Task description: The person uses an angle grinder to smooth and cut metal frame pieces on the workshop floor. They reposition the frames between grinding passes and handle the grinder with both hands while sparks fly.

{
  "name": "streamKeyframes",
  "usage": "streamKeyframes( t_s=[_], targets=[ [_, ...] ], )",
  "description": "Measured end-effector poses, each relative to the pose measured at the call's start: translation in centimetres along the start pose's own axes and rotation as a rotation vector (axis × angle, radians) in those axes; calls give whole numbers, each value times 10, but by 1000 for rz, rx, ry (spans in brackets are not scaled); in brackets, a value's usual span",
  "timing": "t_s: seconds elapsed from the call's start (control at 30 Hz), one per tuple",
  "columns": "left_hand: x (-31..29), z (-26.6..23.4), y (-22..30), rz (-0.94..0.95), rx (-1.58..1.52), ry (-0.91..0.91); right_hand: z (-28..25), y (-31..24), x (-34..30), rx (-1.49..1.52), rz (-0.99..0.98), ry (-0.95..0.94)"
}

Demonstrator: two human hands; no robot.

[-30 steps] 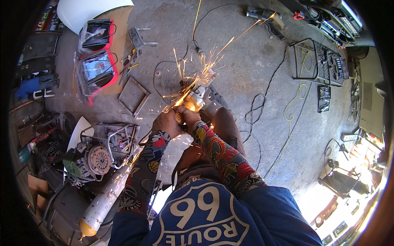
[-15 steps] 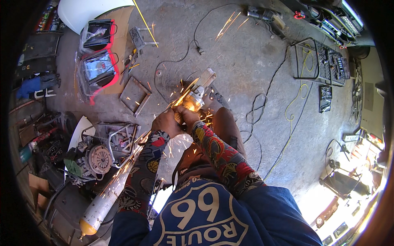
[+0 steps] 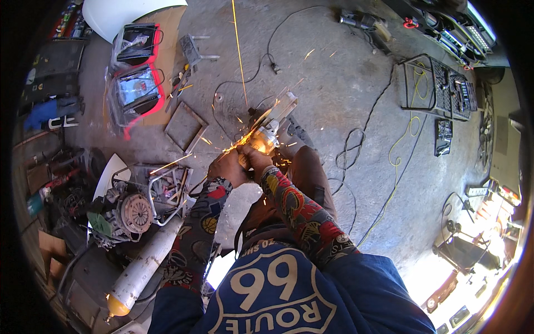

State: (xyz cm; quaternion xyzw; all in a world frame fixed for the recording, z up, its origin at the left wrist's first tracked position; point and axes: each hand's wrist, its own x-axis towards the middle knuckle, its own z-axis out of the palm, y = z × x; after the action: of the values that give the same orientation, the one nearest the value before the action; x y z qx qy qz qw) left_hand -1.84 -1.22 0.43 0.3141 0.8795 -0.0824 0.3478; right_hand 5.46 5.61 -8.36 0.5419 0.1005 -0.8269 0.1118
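Note:
Both my hands are wrapped round an angle grinder (image 3: 261, 140) in front of my knees, and sparks fly from its disc. My left hand (image 3: 228, 167) closes on the rear of its body. Ahead of it, my right hand (image 3: 257, 160) grips nearer the grinder's head. The disc meets a metal bar (image 3: 286, 104), a square-edged length that points away from me; glare and sparks hide the exact contact. Under the bar's near end, my shoe (image 3: 299, 133) shows partly. Patterned sleeves cover both forearms.
Left of me lie a rectangular metal frame (image 3: 186, 128), a clutch assembly (image 3: 136, 214) and a white gas cylinder (image 3: 143, 270). Dark cables (image 3: 349, 153) and a yellow cord (image 3: 396, 161) run over the floor to the right. A black rack (image 3: 436, 89) lies at far right.
The spark stream has thinned, and the long trail toward the cylinder is gone. Both hands stay on the grinder in nearly the same place. The view has shifted slightly.

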Motion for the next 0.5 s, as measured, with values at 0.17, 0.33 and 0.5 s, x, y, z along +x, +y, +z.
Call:
streamKeyframes(
  t_s=[0.17,0.33,0.5],
  targets=[
    [0,6,-4,4,-74,15,0,1,-7,2,-130,58],
    [4,12,-5,-30,-19,4,-2,3,-1,-17,-140,20],
    [5,15,-8,0,-10,54,-4,5,5,-3,-155,-2]
  ],
)
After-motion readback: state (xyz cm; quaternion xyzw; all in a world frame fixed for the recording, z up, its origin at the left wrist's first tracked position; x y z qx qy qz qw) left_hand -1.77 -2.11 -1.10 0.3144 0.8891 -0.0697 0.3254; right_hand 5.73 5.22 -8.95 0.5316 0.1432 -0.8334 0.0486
